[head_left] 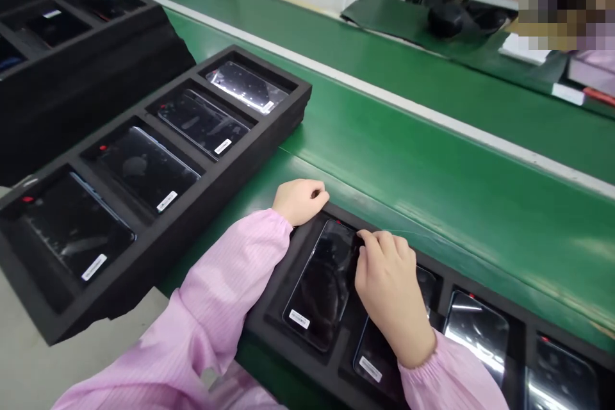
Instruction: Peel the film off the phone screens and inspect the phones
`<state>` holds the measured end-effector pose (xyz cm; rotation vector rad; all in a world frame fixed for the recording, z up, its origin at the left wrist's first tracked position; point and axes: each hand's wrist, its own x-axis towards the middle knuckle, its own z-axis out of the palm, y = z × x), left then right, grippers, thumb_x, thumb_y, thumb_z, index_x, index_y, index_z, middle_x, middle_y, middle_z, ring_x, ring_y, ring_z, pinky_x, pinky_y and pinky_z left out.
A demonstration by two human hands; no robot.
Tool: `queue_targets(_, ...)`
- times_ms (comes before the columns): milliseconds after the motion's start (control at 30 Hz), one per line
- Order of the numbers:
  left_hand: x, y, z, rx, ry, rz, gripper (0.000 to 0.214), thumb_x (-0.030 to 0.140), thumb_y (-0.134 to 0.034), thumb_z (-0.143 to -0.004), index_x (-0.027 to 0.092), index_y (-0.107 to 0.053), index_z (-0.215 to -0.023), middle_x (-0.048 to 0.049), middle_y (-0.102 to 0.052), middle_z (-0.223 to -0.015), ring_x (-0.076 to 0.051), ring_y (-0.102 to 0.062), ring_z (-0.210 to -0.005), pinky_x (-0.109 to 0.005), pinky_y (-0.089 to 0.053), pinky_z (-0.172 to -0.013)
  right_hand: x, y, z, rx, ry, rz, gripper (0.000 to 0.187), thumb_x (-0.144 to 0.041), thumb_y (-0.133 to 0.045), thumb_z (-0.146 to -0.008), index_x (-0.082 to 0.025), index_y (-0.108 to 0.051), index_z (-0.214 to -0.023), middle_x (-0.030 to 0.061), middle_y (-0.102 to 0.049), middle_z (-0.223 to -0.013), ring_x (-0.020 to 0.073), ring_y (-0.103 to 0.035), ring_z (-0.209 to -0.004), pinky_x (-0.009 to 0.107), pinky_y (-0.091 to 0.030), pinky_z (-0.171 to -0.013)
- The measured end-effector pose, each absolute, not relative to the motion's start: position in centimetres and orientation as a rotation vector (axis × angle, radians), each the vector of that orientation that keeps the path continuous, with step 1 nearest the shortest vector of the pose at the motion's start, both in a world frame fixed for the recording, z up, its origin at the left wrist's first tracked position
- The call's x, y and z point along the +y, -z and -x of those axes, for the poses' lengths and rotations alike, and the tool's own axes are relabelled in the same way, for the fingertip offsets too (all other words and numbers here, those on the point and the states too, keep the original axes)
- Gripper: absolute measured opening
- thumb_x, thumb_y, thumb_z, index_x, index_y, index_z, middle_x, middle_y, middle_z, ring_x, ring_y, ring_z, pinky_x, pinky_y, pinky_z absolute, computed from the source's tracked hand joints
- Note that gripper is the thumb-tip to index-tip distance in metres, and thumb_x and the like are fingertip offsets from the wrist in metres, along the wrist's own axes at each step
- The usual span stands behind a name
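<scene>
My left hand [302,200] is curled at the far left corner of the near black foam tray [327,359]. Its fingertips are hidden, and I cannot see whether anything is in them. Beside it, in the leftmost slot, lies a glossy dark phone-shaped panel [319,282] with a white barcode label [299,319] and a red tab [339,222]. My right hand [387,282] hovers over the divider, fingers bent together, the index fingertip close to this panel's upper right corner. What the fingers hold, if anything, is not visible. A second panel [377,346] lies partly under that hand.
Another foam tray [158,230] with several similar panels stands at the left, before a tall stack of black foam [96,70]. A green work surface [384,160] with a white strip [408,99] runs behind. At the upper right, a person [596,57] sits across the line.
</scene>
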<state>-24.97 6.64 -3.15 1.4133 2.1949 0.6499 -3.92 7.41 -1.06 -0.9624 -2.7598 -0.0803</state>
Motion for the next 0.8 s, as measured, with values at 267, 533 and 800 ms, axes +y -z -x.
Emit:
queue_targets(267, 6.7, 3.3, 24.8, 2.205, -0.703, -1.413, 0.025, 0.030, -0.044, -0.082, 0.020, -0.050, -0.060, 0.0002, -0.058, -0.064, -0.016, -0.051, -0.068, -0.030, -0.025, -0.057, 7.6, 1.3, 5.1, -2.755, -0.087, 0.947, 0.024, -0.027, -0.043, -0.097, -0.015, -0.058, -0.110, 0.0098, -0.056, -0.098, 0.0246, -0.047, -0.091, 0.038, -0.033, -0.080)
queue_targets(533, 6.7, 3.3, 24.8, 2.202, -0.707, -1.406, 0.025, 0.028, -0.044, -0.083, 0.019, -0.051, -0.061, 0.0002, -0.060, -0.067, -0.016, -0.051, -0.070, -0.030, -0.024, -0.058, 7.7, 2.4, 5.8, -2.666, -0.197, 0.921, 0.024, -0.031, -0.051, -0.097, -0.023, -0.065, -0.114, 0.0066, -0.054, -0.096, 0.0208, -0.046, -0.087, 0.037, -0.033, -0.080)
queue_targets(800, 6.4, 3.5, 25.4, 2.148, -0.769, -1.422, 0.025, 0.031, -0.044, -0.082, 0.020, -0.049, -0.060, 0.0019, -0.060, -0.067, -0.015, -0.049, -0.067, -0.030, -0.025, -0.058, 9.3, 2.0, 3.9, -2.641, -0.611, 0.576, 0.011, -0.010, -0.055, -0.091, -0.020, -0.057, -0.086, 0.0040, -0.064, -0.113, 0.0208, -0.057, -0.102, 0.039, -0.038, -0.089)
